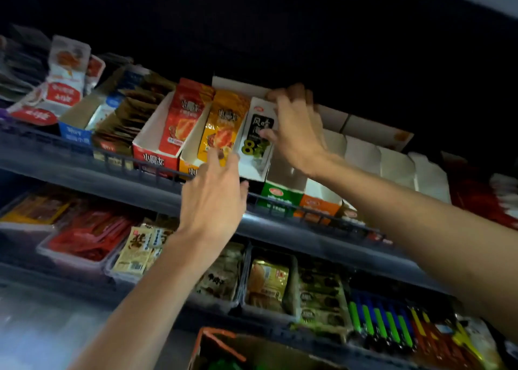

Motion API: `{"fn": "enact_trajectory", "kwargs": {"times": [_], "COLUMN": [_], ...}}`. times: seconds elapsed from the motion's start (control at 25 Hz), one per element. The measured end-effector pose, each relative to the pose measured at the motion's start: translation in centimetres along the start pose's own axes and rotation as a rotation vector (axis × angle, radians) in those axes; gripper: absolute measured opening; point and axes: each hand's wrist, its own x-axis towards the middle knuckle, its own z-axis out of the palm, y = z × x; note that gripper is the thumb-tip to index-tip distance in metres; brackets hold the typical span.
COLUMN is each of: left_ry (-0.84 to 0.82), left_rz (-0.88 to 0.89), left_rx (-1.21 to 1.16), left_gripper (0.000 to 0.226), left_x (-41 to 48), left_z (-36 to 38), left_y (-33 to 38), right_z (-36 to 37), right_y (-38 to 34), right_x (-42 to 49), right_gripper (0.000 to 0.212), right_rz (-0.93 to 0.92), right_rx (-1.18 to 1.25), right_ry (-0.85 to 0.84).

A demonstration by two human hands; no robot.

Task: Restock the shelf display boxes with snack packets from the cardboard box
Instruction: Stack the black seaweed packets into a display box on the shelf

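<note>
On the upper shelf, my right hand (294, 128) grips the top of the white and black snack packets (256, 134) standing in their white display box (252, 170). My left hand (214, 190) reaches up with straight fingers to the front of the orange display box (193, 169) holding yellow packets (221, 123). To the left stands a red display box (155, 156) with red packets (183, 114). The cardboard box (215, 347) shows at the bottom edge, its contents dark.
Green (280, 194) and orange (319, 204) display boxes to the right look nearly empty, with white box flaps behind. A wire rail (308, 215) fronts the upper shelf. The lower shelf holds trays of packets (89, 238) and lighters (381, 324).
</note>
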Motion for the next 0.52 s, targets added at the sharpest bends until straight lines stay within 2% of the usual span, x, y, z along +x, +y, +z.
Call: {"fn": "enact_trajectory", "kwargs": {"times": [0.08, 0.16, 0.24, 0.36, 0.4, 0.44, 0.52], "left_ry": [0.053, 0.027, -0.117, -0.456, -0.555, -0.633, -0.784], "left_rz": [0.023, 0.052, 0.119, 0.332, 0.397, 0.44, 0.469], "left_rx": [-0.038, -0.081, -0.098, 0.025, 0.07, 0.117, 0.227], "left_gripper": [0.034, 0.025, 0.017, 0.019, 0.023, 0.027, 0.024], "left_x": [-0.9, -1.7, -2.7, -5.2, -6.3, -7.6, -10.5], "left_z": [-0.8, -1.1, -0.4, 2.2, 3.3, 4.4, 6.6], "left_y": [0.2, 0.4, 0.7, 0.5, 0.2, -0.3, -1.1], "right_z": [-1.6, -2.7, -3.1, -1.7, -0.7, 0.3, 2.9], "right_y": [0.1, 0.7, 0.9, 0.7, 0.8, 1.0, 1.3], "right_x": [-3.8, -8.5, -13.9, -22.5, -25.3, -27.9, -32.9], "right_gripper": [0.052, 0.033, 0.018, 0.01, 0.011, 0.013, 0.019], "right_rz": [-0.063, -0.151, -0.28, -0.372, -0.335, -0.266, -0.084], "right_rx": [0.126, 0.242, 0.323, 0.436, 0.473, 0.494, 0.505], "right_ry": [0.031, 0.039, -0.015, -0.183, -0.29, -0.473, -0.947]}}
